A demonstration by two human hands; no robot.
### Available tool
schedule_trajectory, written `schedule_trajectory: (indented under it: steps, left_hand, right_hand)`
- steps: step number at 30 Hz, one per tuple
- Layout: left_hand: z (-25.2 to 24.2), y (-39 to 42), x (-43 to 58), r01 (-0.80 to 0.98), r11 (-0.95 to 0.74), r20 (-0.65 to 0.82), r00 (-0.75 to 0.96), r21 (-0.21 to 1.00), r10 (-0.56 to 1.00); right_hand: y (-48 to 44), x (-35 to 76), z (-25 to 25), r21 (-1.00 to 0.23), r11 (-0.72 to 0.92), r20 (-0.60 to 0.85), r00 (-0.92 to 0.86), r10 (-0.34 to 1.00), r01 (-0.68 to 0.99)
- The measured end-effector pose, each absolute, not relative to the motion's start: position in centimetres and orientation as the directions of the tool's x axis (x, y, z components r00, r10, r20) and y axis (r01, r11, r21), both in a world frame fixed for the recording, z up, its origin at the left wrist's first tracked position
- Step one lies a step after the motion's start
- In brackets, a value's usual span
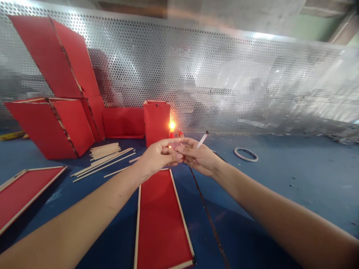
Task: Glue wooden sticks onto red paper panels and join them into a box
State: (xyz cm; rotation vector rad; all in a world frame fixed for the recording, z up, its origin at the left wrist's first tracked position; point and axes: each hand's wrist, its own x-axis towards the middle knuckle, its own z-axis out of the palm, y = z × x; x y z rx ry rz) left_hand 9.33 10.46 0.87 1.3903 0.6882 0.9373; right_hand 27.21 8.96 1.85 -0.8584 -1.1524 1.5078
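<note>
My left hand [157,157] and my right hand [200,155] meet in front of a lit candle [172,129], fingertips close together. A pale glue stick [202,139] with a blackened tip pokes up from my right hand, tilted to the right. The fingers of my left hand are pinched; what lies between them is hidden or too small to make out. Below the hands lies a red panel [161,220] edged with thin wooden strips. A dark blob sits at its near right corner.
Red boxes with dark seams, one upright [45,127], stand at the left and back. Thin wooden sticks [105,155] lie on the blue table [269,194]. Another edged red panel [25,190] is at left, a tape roll [246,154] at right. A perforated metal screen [140,67] stands behind.
</note>
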Motion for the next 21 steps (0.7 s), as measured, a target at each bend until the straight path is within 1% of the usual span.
schedule_trajectory:
  steps: [5, 11, 16, 21]
  left_hand:
    - [1.13, 10.68, 9.38, -0.134, -0.091, 0.132, 0.334, 0.987, 0.933]
    - [1.32, 11.15, 9.06, -0.090, -0.184, 0.196, 0.157, 0.979, 0.968]
    - [1.20, 11.33, 8.69, -0.080, -0.239, 0.245, 0.084, 0.968, 0.966]
    - [1.37, 11.40, 8.58, -0.093, -0.260, 0.263, 0.029, 0.961, 0.964]
  right_hand:
    - [9.39, 27.42, 1.44, -0.956, 0.006, 0.052, -0.150, 0.987, -0.292]
    - [9.19, 27.34, 1.62, -0.968, 0.043, 0.069, -0.097, 0.993, -0.247]
    - [8.87, 27.00, 1.71, -0.975, 0.063, 0.080, -0.071, 0.994, -0.213]
    - [8.83, 26.86, 1.65, -0.980, 0.060, 0.071, -0.053, 0.996, -0.188]
